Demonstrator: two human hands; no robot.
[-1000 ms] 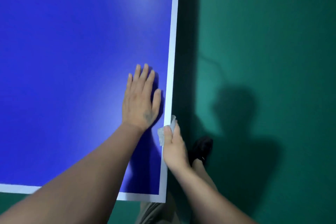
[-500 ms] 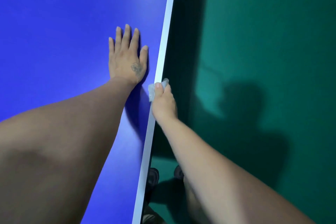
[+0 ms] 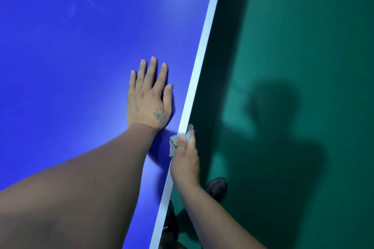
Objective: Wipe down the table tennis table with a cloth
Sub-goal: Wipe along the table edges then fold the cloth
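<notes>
Bare forearms, no sleeves; small dark tattoo (image 3: 159, 115) on left hand (image 3: 148, 99); dark shoes (image 3: 217, 188), possibly black.

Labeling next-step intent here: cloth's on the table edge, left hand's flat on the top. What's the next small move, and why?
Probably slide the cloth further along the white edge, away from the body. The right hand pinches the cloth against that edge, a long stretch of edge lies ahead, and the left hand rests flat on the blue table top, seemingly as a brace.
</notes>
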